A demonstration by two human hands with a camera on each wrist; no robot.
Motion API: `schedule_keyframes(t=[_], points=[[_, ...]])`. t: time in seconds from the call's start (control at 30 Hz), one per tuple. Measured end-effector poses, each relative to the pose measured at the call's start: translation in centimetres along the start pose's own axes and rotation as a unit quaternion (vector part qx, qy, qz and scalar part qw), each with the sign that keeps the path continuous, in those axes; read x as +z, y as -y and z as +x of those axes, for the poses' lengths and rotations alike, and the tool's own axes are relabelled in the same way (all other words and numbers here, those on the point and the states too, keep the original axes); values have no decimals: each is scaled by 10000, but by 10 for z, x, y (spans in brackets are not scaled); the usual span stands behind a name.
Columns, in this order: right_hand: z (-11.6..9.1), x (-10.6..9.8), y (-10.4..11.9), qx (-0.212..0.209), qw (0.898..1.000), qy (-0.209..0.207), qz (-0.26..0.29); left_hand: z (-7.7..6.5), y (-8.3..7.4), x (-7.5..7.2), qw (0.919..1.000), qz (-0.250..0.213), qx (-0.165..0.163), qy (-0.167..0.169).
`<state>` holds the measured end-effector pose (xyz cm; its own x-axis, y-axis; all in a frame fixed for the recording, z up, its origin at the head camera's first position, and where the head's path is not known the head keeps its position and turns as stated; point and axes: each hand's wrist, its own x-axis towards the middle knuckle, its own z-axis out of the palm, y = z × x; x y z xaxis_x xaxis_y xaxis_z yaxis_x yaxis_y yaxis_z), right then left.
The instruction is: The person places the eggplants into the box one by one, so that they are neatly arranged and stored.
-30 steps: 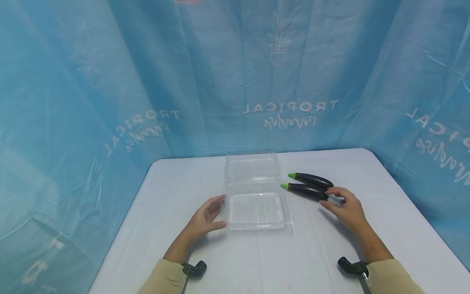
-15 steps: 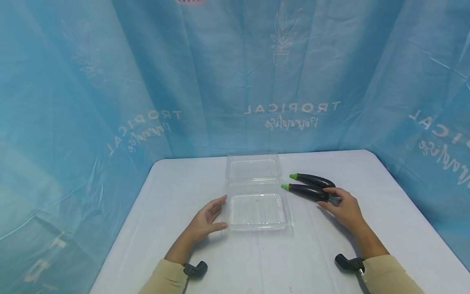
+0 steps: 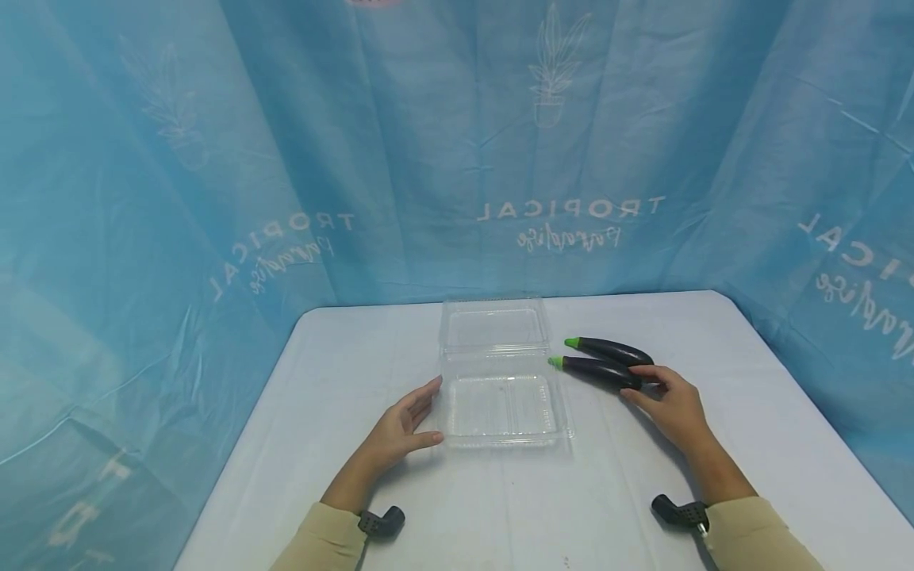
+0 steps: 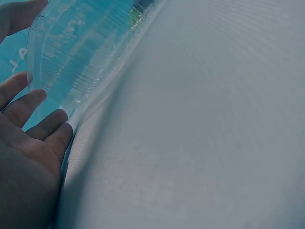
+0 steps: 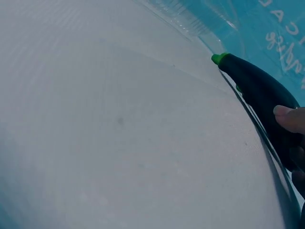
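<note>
Now count what lies before you: two eggplants, one clear clamshell container, and your two hands, all on a white table [image 3: 343, 357].

Your right hand [image 3: 671, 406] is at the rounded end of the nearer eggplant [image 3: 594, 369]. Its fingers [image 3: 646, 370] reach over that end and the thumb [image 5: 289, 118] shows pressed against the dark skin in the right wrist view, so the hand is closing on the eggplant, which lies flat on the table. The second eggplant [image 3: 607, 349] lies just behind the first, touching or nearly touching it, with both green stem tips pointing toward the container. That far eggplant sits close against the one under your fingers.

Your left hand [image 3: 400, 428] rests on the table at the left edge of the clamshell container [image 3: 500, 408]. Its fingers are straight and relaxed, fingertips [image 4: 35, 98] touching the ribbed clear wall, and it grips nothing. The container lies open, its near half in front of you and its hinged half [image 3: 493, 327] flat on the table behind it. Both halves look empty of food.

A blue curtain [image 3: 178, 159] printed with white plants and the word TROPICAL hangs around the table on three sides. Between the eggplants and the container there is only bare table.
</note>
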<state>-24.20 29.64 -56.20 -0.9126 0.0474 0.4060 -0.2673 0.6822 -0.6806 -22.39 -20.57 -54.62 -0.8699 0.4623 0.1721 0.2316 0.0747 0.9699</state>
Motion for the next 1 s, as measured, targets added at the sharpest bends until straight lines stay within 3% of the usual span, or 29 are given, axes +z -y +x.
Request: schedule_keyframes(t=[0.37,0.67,0.8,1.0], points=[[-2,-9,8,833,9945,120,626,0,0,0,10000,40,6,-46],[-2,-14,24,1449,9821,-263,1173,0,0,1,10000,-18,-9,0],[0,-9,39,1223,9780,-345,1656,0,-2,2,10000,-16,-11,-9],[2,8,74,205,9673,-30,2527,0,-1,2,10000,22,-20,-52]])
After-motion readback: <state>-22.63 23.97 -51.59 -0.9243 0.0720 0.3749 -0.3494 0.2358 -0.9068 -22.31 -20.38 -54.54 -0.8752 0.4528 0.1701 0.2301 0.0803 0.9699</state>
